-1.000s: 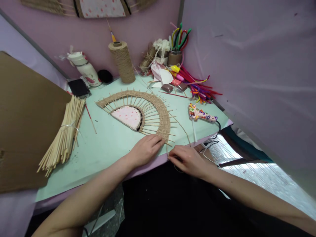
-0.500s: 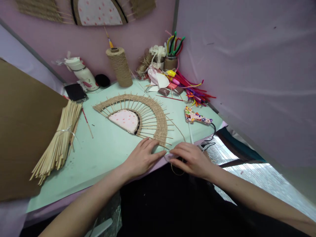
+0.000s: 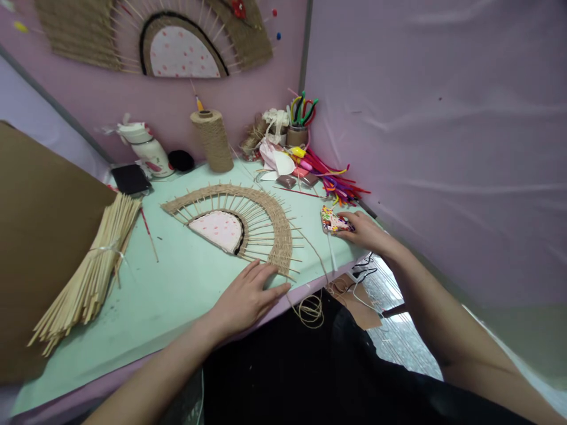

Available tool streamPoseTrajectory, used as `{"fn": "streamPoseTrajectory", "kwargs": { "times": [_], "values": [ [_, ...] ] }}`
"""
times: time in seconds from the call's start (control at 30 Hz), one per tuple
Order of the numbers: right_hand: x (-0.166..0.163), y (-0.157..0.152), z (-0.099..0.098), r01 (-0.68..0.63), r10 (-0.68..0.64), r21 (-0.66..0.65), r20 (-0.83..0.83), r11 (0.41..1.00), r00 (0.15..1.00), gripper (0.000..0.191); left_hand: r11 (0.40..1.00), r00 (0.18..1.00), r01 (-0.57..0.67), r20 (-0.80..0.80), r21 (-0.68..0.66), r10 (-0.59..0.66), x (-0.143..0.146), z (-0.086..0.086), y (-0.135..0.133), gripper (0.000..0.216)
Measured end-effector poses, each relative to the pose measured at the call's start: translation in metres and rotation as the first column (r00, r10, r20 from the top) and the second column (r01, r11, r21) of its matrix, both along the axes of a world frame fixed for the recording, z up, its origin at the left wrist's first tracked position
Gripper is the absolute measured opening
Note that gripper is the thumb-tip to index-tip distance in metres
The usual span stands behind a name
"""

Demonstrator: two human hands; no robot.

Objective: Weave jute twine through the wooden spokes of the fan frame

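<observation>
A half-round fan (image 3: 280, 233) of twine woven over thin sticks lies on the table, with a spotted white half-circle (image 3: 217, 230) at its centre. My left hand (image 3: 245, 298) rests at the fan's lower right edge, its fingers stretched out and touching the end stick. Away to the right, my right hand (image 3: 367, 231) grips a colourful patterned glue gun (image 3: 331, 221) that lies on the table; its rear part is hidden by the fingers. A loose twine (image 3: 312, 310) runs from the fan and hangs in a coil over the table's front edge.
A bundle of sticks (image 3: 95, 265) lies at left beside a brown board (image 3: 39, 254). Along the back stand a white bottle (image 3: 150, 153), a twine spool (image 3: 212, 141) and a holder with scissors (image 3: 297, 134). Pipe cleaners (image 3: 343, 183) lie at the back right. Another woven fan (image 3: 241, 44) hangs above.
My right hand has left the twine by the fan's corner and moved right onto the glue gun. The twine now hangs loose. My left hand stays at the fan; the view has tilted up.
</observation>
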State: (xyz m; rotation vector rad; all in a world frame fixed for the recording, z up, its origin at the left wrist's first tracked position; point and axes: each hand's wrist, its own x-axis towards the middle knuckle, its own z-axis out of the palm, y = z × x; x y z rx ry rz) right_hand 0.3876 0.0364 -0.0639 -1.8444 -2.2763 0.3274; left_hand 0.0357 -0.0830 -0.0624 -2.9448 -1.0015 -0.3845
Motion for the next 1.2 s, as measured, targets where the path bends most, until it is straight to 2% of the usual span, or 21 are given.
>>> {"fn": "streamPoseTrajectory", "kwargs": {
  "times": [0.1,0.17,0.23,0.27,0.3,0.37,0.43,0.5,0.53,0.7,0.83,1.0,1.2],
  "values": [
    [0.0,-0.004,0.002,-0.028,0.031,0.029,-0.1,0.999,0.995,0.049,1.0,1.0,0.01,0.018,-0.018,-0.01,0.0,0.0,0.0,0.036],
    [-0.001,-0.016,0.008,-0.052,0.06,0.039,-0.233,0.998,0.971,0.046,0.999,0.999,0.027,0.044,-0.031,-0.026,0.0,-0.001,0.001,0.036],
    [-0.008,-0.037,0.019,-0.097,0.071,-0.039,-0.431,0.994,0.9,0.047,0.998,0.997,0.047,0.069,-0.042,-0.044,0.0,-0.001,0.001,0.037],
    [-0.013,-0.049,0.025,-0.143,0.051,-0.131,-0.537,0.981,0.842,0.047,0.998,0.996,0.052,0.079,-0.047,-0.048,0.001,-0.001,0.001,0.037],
    [-0.019,-0.062,0.03,-0.2,0.005,-0.241,-0.628,0.95,0.778,0.046,0.997,0.995,0.054,0.085,-0.052,-0.05,0.001,-0.001,0.001,0.037],
    [-0.032,-0.085,0.037,-0.323,-0.111,-0.423,-0.734,0.847,0.67,0.046,0.997,0.995,0.047,0.087,-0.058,-0.042,0.001,-0.001,0.001,0.036],
    [-0.044,-0.102,0.039,-0.377,-0.205,-0.523,-0.752,0.765,0.627,0.043,0.997,0.997,0.036,0.068,-0.062,-0.032,0.001,-0.001,0.001,0.037],
    [-0.054,-0.11,0.038,-0.368,-0.232,-0.565,-0.725,0.738,0.648,0.039,0.998,0.999,0.028,0.033,-0.064,-0.026,0.001,0.0,0.0,0.039],
    [-0.057,-0.112,0.038,-0.349,-0.223,-0.568,-0.706,0.745,0.672,0.036,0.998,1.0,0.025,0.014,-0.064,-0.024,0.001,0.0,0.0,0.039],
    [-0.059,-0.11,0.04,-0.266,-0.108,-0.502,-0.598,0.823,0.794,0.038,0.997,0.999,0.014,-0.034,-0.082,-0.017,0.001,0.001,0.0,0.04],
    [-0.054,-0.111,0.034,-0.226,-0.094,-0.578,-0.47,0.784,0.878,0.044,0.996,0.999,0.004,-0.041,-0.085,-0.007,0.002,0.003,0.0,0.041],
    [-0.054,-0.111,0.022,-0.287,-0.058,-0.567,-0.512,0.772,0.857,0.046,0.997,0.998,-0.002,-0.056,-0.08,-0.003,0.003,0.004,0.0,0.041],
    [-0.058,-0.109,0.027,-0.32,-0.062,-0.586,-0.538,0.744,0.841,0.048,0.997,0.999,-0.003,-0.042,-0.083,-0.001,0.003,0.002,0.0,0.04]
  ]
}}
